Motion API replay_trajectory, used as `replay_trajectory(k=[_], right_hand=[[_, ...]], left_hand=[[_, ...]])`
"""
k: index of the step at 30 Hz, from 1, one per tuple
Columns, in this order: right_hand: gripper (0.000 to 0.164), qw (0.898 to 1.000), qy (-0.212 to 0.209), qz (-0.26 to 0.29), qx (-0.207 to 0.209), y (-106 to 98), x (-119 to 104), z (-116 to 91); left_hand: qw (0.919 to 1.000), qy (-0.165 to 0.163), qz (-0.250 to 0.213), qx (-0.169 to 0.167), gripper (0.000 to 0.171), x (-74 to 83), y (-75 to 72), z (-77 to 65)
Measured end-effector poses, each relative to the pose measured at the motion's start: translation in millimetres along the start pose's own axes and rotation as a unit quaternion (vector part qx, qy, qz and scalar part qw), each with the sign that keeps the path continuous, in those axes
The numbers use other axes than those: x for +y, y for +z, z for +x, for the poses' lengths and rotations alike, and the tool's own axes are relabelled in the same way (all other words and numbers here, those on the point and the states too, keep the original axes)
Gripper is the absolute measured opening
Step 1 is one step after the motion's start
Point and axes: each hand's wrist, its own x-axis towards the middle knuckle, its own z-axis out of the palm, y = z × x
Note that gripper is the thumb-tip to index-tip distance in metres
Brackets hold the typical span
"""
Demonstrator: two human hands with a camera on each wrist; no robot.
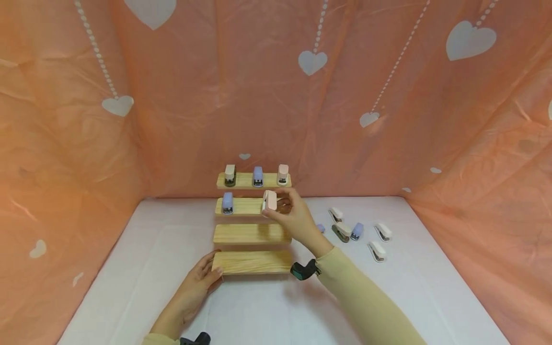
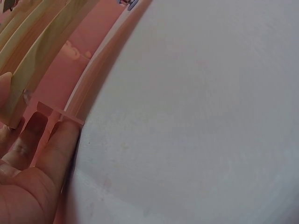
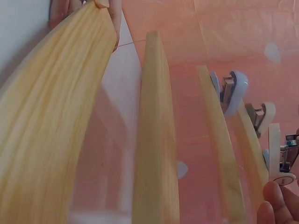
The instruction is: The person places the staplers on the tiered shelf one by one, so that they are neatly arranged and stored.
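Note:
My right hand (image 1: 297,218) pinches a pale pink stapler (image 1: 270,200) between thumb and fingers, at the right part of the second tier from the top of a wooden stepped rack (image 1: 252,234). In the right wrist view the fingertips (image 3: 275,198) press this stapler (image 3: 274,154) near its end. A purple stapler (image 1: 227,203) stands at the left of that tier. On the top tier stand a cream stapler (image 1: 230,175), a purple stapler (image 1: 258,177) and a pink stapler (image 1: 282,175). My left hand (image 1: 196,282) holds the left end of the lowest tier, thumb in front.
Right of the rack, several staplers lie on the white tabletop (image 1: 414,287), among them a green-based one (image 1: 342,232), a purple one (image 1: 357,231) and a white one (image 1: 377,251). Another purple stapler (image 1: 320,228) is partly hidden by the right wrist. An orange curtain (image 1: 267,96) hangs behind.

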Motion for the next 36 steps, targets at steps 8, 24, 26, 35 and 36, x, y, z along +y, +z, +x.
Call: replay_trajectory(k=[8,24,26,35,36], right_hand=[[0.064,1.0,0.02,-0.008,-0.009,12.6,1.4,10.7],[0.057,0.998,0.036,-0.038,-0.018,25.3,5.3,21.3],[0.056,0.998,0.036,-0.043,-0.019,25.5,4.7,21.2],[0.056,0.997,0.046,-0.059,-0.016,26.8,1.0,21.8],[0.056,0.997,0.046,-0.061,-0.016,26.9,0.7,22.0]], left_hand=[[1.0,0.004,0.0,-0.003,0.061,-3.1,2.3,0.3],[1.0,0.005,0.006,0.003,0.062,-5.2,2.4,1.4],[1.0,0.003,0.007,0.005,0.062,-4.8,2.3,1.7],[0.9999,0.001,0.01,0.005,0.062,-2.3,1.4,1.1],[0.9999,0.002,0.01,0.005,0.062,-1.9,1.3,0.9]])
